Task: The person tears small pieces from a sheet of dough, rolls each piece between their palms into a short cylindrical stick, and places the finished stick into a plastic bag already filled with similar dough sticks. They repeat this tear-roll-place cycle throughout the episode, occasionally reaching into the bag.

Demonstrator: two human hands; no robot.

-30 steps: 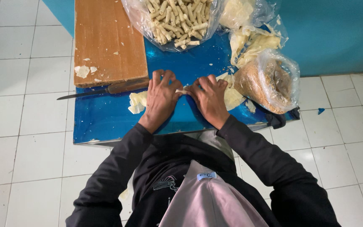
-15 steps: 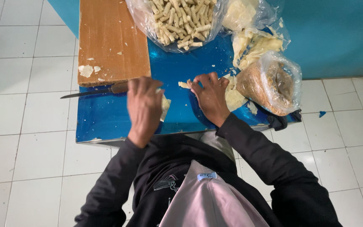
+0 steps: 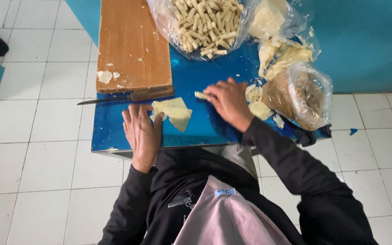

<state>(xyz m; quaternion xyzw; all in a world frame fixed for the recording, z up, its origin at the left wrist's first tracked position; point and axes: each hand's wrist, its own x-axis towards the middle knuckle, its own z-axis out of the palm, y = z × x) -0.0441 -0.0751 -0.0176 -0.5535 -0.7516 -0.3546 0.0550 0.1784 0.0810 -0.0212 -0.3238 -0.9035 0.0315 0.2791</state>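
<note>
My left hand [image 3: 141,134] lies flat on the blue table [image 3: 110,136], fingers spread, its fingertips touching a pale yellow pastry wrapper sheet [image 3: 174,111]. My right hand [image 3: 228,102] sits further right and pinches a small rolled pastry stick [image 3: 200,95] at its fingertips. More loose wrapper pieces [image 3: 257,106] lie just right of that hand. At the far edge an open clear bag [image 3: 207,25] holds several finished rolled sticks.
A wooden cutting board [image 3: 132,47] with pastry scraps lies at the left back, a knife [image 3: 123,97] along its near edge. Right side: a bag of brown filling [image 3: 298,95] and bags of wrapper sheets [image 3: 277,50]. White tiled floor surrounds the table; blue wall behind.
My left hand pulled away from the right, moved left and toward me, and flattened beside the wrapper sheet. My right hand kept the rolled stick and stayed near the middle.
</note>
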